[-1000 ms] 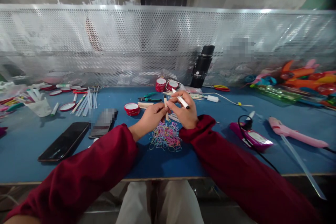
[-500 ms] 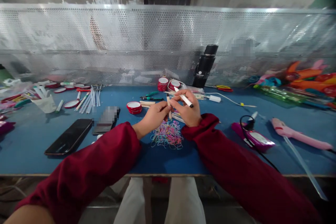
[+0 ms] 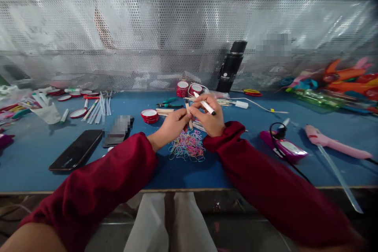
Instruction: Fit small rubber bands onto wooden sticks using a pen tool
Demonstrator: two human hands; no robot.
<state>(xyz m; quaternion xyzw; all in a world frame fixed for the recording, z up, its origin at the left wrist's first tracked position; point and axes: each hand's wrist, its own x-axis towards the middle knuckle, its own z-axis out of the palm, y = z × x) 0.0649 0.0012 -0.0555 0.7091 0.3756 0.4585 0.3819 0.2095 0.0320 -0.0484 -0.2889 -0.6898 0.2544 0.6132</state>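
My left hand (image 3: pixel 173 124) pinches a thin wooden stick (image 3: pixel 188 113) held upright above the blue table (image 3: pixel 230 165). My right hand (image 3: pixel 209 118) meets it at the stick and grips a white marker (image 3: pixel 204 106) with a black tip pointing right. Both hands are closed. A pile of small coloured rubber bands (image 3: pixel 188 146) lies just below them. More wooden sticks (image 3: pixel 164 111) lie flat behind the hands.
Two phones (image 3: pixel 76 149) lie at the left. Red tape rolls (image 3: pixel 149 115), green pliers (image 3: pixel 169 103), white sticks (image 3: pixel 99 109) and a black bottle (image 3: pixel 230 66) sit further back. At the right lie a purple tool (image 3: pixel 284 148), a pink glue gun (image 3: pixel 333 145) and bright toys (image 3: pixel 342 82). A perforated metal screen (image 3: pixel 147 39) closes the back.
The hands hold the same grip on stick and marker. The view has shifted slightly, so everything sits a little higher in the frame.
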